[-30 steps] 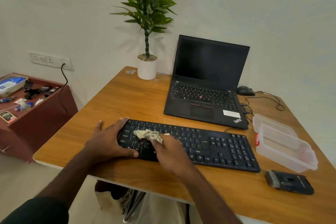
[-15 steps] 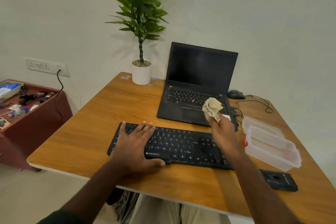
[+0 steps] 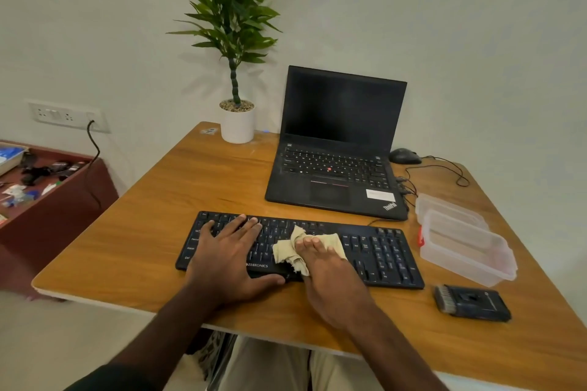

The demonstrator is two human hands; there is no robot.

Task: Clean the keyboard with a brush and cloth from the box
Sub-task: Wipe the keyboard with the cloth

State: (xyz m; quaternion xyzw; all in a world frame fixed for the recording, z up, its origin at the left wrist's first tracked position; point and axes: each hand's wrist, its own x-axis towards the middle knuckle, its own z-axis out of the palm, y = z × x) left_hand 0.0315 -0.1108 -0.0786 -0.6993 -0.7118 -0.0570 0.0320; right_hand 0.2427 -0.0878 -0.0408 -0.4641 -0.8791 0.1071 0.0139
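While the flat left hand [image 3: 226, 259] steadies the keyboard [image 3: 378, 251], the right hand [image 3: 330, 267] presses a bunched cloth [image 3: 287, 251] with straight fingers; loose folds could snag keycaps.

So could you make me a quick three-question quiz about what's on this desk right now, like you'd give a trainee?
1. True or false: the brush is in use on the keyboard.
2. Which hand presses the cloth onto the keys? A) left hand B) right hand C) both
3. Fill in: the clear box stands to the ____ of the keyboard.

Key:
1. False; it lies alone on the desk, near the box.
2. B; the left hand lies flat on the keyboard's left part.
3. right
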